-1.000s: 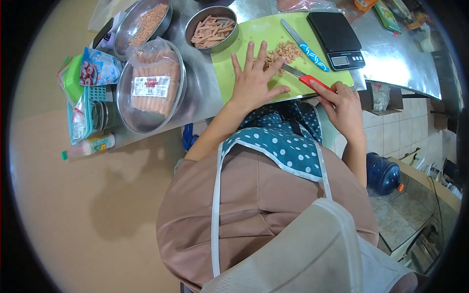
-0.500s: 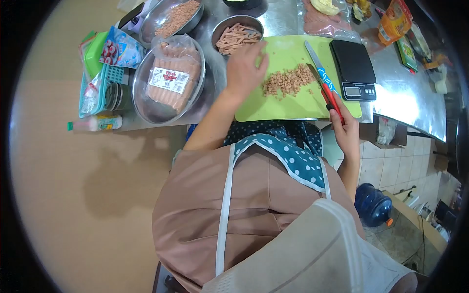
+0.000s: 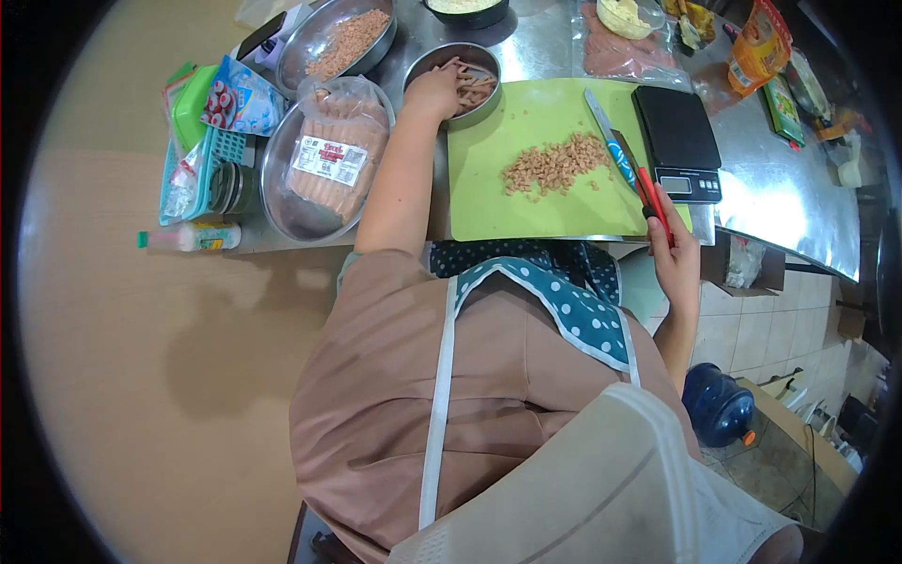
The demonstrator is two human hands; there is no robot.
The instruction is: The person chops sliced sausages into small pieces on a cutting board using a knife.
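My left hand (image 3: pixel 433 92) reaches into a metal bowl (image 3: pixel 498 85) of thin pinkish sausage strips (image 3: pixel 474 86). Its fingertips are down among the strips, so their grip is hidden. At the right side of the green cutting board (image 3: pixel 479 207), my right hand (image 3: pixel 675 252) is closed around the red handle of a knife (image 3: pixel 650 193). That knife's dark blade points away from me. Beside it lies a second knife (image 3: pixel 620 160) with a blue and white patterned handle. A pile of chopped sausage (image 3: pixel 556 165) rests mid-board.
Packaged sausages (image 3: pixel 338 150) sit in a large metal bowl (image 3: pixel 272 188) on the left, with a bowl of chopped meat (image 3: pixel 349 45) behind. A black kitchen scale (image 3: pixel 678 132) stands right of the board. A blue basket (image 3: pixel 225 146) and a bottle (image 3: pixel 202 236) are at the left edge.
My left hand has moved from above the board's left edge forward and left into the bowl of strips. My right hand keeps hold of the knife, shifted slightly right and toward me.
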